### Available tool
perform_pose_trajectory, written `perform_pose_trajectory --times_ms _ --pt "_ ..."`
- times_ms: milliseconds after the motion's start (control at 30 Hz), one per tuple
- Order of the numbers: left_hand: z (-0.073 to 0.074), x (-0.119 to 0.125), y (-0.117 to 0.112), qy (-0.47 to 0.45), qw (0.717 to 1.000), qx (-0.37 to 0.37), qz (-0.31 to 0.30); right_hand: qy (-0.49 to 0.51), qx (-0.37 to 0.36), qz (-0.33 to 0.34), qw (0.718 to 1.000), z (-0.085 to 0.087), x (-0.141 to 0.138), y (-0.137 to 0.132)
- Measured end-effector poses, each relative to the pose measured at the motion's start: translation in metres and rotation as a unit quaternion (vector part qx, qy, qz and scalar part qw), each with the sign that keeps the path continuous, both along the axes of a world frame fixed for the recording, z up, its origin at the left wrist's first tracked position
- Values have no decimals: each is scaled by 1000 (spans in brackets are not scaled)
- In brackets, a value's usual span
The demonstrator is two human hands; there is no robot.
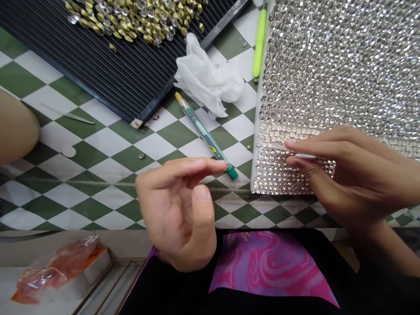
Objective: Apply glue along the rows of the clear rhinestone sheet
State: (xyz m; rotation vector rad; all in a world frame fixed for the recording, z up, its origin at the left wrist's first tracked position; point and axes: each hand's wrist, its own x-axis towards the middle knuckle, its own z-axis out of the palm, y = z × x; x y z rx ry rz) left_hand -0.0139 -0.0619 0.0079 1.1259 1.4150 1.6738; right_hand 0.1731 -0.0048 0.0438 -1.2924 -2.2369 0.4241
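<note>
The right hand (348, 175) pinches a slim white stick (305, 155) above a glittering silver rhinestone sheet (328, 78); the left hand (177, 210), narrowly parted, sits just beside a teal pen-shaped tool (203, 133) (long axis running away, yellow tip farthest).

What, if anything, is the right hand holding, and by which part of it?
The right hand pinches a thin white stick by its slender shaft.
</note>
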Motion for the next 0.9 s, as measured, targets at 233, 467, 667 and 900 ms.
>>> perform_pose_trajectory --times_ms 233,467,667,900 --pt "0 0 -1 29 999 -7 18 -12 -4 -12 1000 1 2 -1" --pt "-5 -3 1 48 999 15 14 9 13 -18 1000 -2 3 -1" --pt "-4 0 1 52 998 9 20 16 12 -27 999 -4 8 -3" --pt "-4 1 1 56 998 -2 31 7 29 -36 999 -6 13 -3"
